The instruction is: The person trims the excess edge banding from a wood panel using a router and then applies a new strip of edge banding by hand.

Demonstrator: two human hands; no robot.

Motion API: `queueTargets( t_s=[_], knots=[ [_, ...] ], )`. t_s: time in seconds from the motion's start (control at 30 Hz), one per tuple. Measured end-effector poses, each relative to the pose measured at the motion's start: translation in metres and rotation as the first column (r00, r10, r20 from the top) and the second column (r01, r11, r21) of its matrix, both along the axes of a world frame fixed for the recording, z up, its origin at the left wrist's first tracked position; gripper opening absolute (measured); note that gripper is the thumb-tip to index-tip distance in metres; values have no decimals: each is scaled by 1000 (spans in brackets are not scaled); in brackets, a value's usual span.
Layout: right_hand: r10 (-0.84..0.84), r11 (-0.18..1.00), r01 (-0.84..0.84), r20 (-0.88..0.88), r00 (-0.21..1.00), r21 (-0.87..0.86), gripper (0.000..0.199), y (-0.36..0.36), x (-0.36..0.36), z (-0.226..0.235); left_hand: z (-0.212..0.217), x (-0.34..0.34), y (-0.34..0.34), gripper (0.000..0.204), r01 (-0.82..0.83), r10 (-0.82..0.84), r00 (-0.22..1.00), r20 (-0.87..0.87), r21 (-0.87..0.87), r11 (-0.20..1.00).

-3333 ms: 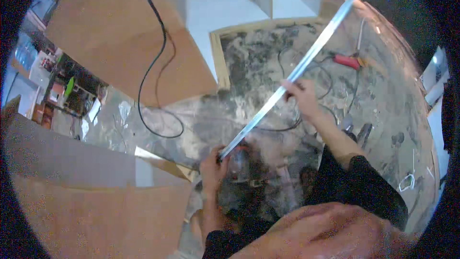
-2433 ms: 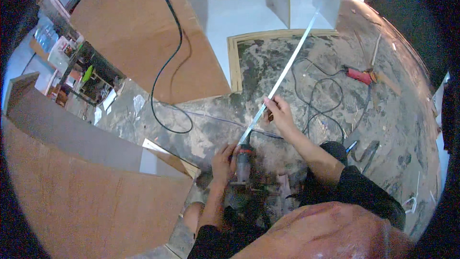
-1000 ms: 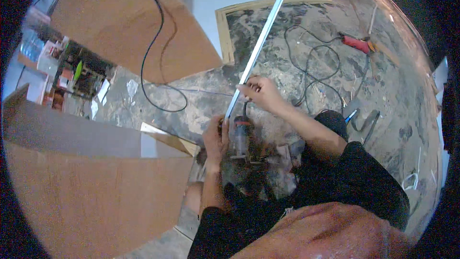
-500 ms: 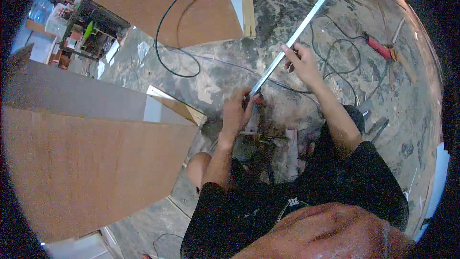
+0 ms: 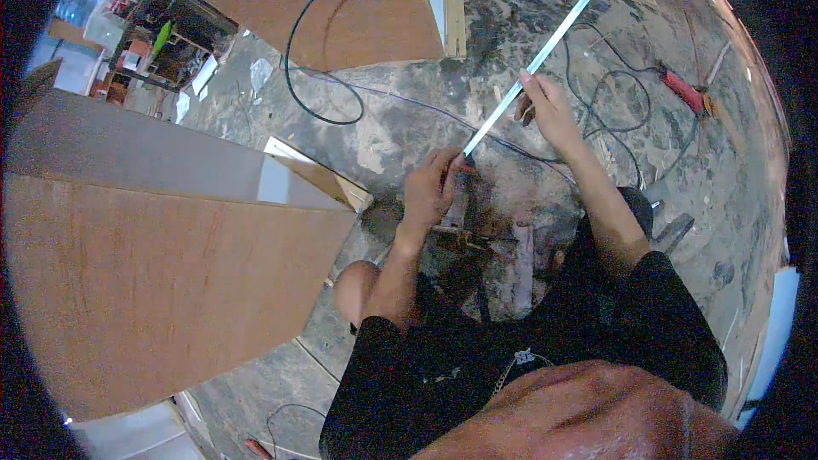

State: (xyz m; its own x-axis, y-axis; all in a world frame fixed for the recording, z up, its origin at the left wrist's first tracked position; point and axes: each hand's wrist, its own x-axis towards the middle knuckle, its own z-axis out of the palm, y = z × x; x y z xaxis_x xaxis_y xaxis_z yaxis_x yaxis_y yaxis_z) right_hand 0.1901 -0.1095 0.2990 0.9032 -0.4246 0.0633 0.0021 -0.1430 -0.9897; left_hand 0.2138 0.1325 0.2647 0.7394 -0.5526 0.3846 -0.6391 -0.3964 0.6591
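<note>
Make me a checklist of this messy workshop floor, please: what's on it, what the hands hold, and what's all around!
Surface: dusty, stained concrete floor.
Job's things: long pale metal strip, its near end over a dark tool by the knees.
Clutter: red-handled tool, scraps, wood bits.
Hands: left hand at the strip's near end; right hand grips it higher up.
Cables: black cable looping over a board; more coils.
Surroundings: large plywood panels, crowded shelf.
</note>
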Motion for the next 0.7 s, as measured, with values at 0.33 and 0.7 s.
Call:
queueTargets(
  t_s=[0.33,0.7],
  knots=[
    [-40,999,40,-69,997,3,50,-1,-5,13,17,-3,-4,22,-39,40,999,-26,34,999],
    [-15,989,12,-15,1000,-150,49,3,-10,18,22,-10,-5,28,-34,37,998,-50,52,998]
  ],
)
